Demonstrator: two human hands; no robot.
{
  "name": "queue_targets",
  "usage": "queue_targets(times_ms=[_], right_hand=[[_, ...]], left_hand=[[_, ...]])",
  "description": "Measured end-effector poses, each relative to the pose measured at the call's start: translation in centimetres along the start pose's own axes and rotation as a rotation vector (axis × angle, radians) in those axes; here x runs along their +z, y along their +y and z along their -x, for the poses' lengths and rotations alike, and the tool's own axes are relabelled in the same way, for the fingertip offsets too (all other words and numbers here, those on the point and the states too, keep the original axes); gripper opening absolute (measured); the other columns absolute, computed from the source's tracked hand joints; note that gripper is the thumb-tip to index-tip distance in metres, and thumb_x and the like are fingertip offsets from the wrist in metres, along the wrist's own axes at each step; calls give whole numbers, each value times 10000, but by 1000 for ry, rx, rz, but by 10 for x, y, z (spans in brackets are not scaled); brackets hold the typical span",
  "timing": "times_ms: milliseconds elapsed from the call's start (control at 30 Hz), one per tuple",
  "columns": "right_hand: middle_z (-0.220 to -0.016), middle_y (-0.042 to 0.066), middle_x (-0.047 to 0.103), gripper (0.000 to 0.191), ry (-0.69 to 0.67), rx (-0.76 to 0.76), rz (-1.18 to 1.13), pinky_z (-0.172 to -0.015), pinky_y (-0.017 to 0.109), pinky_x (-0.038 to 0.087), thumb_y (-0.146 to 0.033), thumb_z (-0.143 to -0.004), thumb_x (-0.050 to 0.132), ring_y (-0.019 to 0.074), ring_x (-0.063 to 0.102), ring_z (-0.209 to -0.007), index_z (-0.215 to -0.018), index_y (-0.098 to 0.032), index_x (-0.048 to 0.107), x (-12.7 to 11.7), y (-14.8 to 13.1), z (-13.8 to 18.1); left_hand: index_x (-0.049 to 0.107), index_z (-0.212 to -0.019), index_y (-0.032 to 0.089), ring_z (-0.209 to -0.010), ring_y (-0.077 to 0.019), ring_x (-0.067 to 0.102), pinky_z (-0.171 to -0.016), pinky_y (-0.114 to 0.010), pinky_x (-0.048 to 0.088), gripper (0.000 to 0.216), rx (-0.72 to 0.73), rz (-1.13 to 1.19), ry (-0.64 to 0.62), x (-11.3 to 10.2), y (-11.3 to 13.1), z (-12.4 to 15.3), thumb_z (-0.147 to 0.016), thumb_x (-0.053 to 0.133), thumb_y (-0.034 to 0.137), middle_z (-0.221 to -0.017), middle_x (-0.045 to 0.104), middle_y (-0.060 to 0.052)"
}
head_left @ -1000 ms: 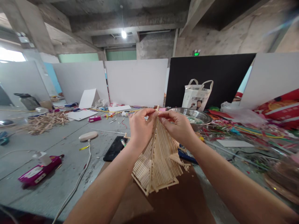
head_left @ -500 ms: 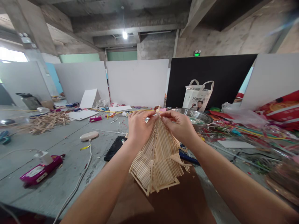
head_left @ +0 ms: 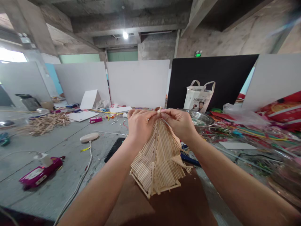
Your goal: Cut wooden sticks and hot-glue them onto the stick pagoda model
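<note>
A peaked model roof made of thin wooden sticks (head_left: 157, 157) stands in front of me, its point facing away. My left hand (head_left: 142, 124) is closed at the peak from the left, thumb and fingers pressed together there. From the right, my right hand (head_left: 180, 122) pinches the same tip. A short stick end pokes up between the two hands. What else the fingertips may hold is hidden. Under the model lies a brown board (head_left: 141, 204). Beside my left forearm is a dark phone-like slab (head_left: 114, 149), and a blue tool handle (head_left: 190, 159) shows behind the model's right side.
A metal bowl (head_left: 203, 118) stands behind my right hand. Left are a pile of wooden sticks (head_left: 47, 123), a white oval device (head_left: 89, 137) with a cable and a purple power strip (head_left: 42, 172). Plastic scraps and wires clutter the right, near a white bag (head_left: 199, 99).
My left hand has turned slightly, its fingers curling further over the peak. My right hand has shifted a little down at the tip. The model has barely moved.
</note>
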State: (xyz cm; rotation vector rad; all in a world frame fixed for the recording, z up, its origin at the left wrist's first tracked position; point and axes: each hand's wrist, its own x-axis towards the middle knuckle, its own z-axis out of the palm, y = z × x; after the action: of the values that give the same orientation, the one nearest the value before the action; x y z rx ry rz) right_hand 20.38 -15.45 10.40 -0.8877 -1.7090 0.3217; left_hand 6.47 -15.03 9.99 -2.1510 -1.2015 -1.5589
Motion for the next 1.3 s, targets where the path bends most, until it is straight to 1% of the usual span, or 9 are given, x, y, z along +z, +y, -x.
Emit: queue_targets(times_ms=[200,333,533,733,900,1033,1100,1200,1300], right_hand=[[-801,38,671,250,17,-2,51,-681,278,443,-305,-735,529,139,585,-721,-879,-146,659,0,-3,1],[-805,37,669,246,17,-1,33,-668,273,444,-307,-729,534,135,582,-710,-867,-148,661,0,-2,1],[-713,23,654,230,3,12,24,-633,260,435,-308,-736,523,120,567,-657,-830,-147,657,-1,-3,1],[-660,21,629,214,69,85,-26,-622,245,421,-329,-698,564,112,555,-642,-718,-128,635,1,-14,-4],[-593,-3,590,205,68,178,-110,-592,244,409,-334,-671,588,94,517,-582,-681,-132,623,4,-18,-7],[-599,0,588,218,68,183,-104,-594,249,408,-348,-674,583,95,509,-579,-681,-133,620,4,-18,-7],[-633,9,599,221,68,168,-95,-615,256,414,-348,-696,560,102,519,-604,-694,-135,619,1,-17,-5],[-675,18,607,218,91,178,-56,-650,267,420,-338,-727,527,112,532,-643,-722,-140,618,-8,-11,4],[-699,20,613,223,121,248,-27,-681,271,425,-355,-727,528,126,551,-690,-735,-151,617,-21,1,24]], left_hand=[[668,-757,265,-714,-141,565,-810,-345,310,186,10,-24,-4,0,0,0,-764,497,338,-731,673,4],[666,-757,267,-715,-143,565,-818,-353,307,186,10,-26,-15,-1,0,0,-768,492,332,-742,673,7],[666,-774,259,-753,-151,569,-801,-348,328,174,-15,32,-38,-2,0,0,-752,510,335,-776,676,4],[665,-792,253,-753,-151,573,-764,-330,353,177,-43,77,-67,-2,0,1,-741,520,342,-764,676,4],[667,-776,258,-724,-149,574,-742,-329,363,173,-59,71,-63,0,1,0,-747,513,331,-736,674,0],[664,-778,245,-723,-153,578,-747,-337,373,174,-61,81,-60,2,1,0,-748,513,325,-743,673,-11],[653,-803,231,-760,-156,576,-760,-335,379,169,-57,112,-44,1,-1,3,-747,516,312,-784,670,-17],[625,-828,196,-823,-151,558,-772,-314,391,162,-59,173,46,-9,-5,15,-755,504,275,-838,650,-31],[604,-751,157,-765,-130,546,-718,-265,410,162,-106,232,148,-24,-11,38,-778,470,246,-763,615,-41]])
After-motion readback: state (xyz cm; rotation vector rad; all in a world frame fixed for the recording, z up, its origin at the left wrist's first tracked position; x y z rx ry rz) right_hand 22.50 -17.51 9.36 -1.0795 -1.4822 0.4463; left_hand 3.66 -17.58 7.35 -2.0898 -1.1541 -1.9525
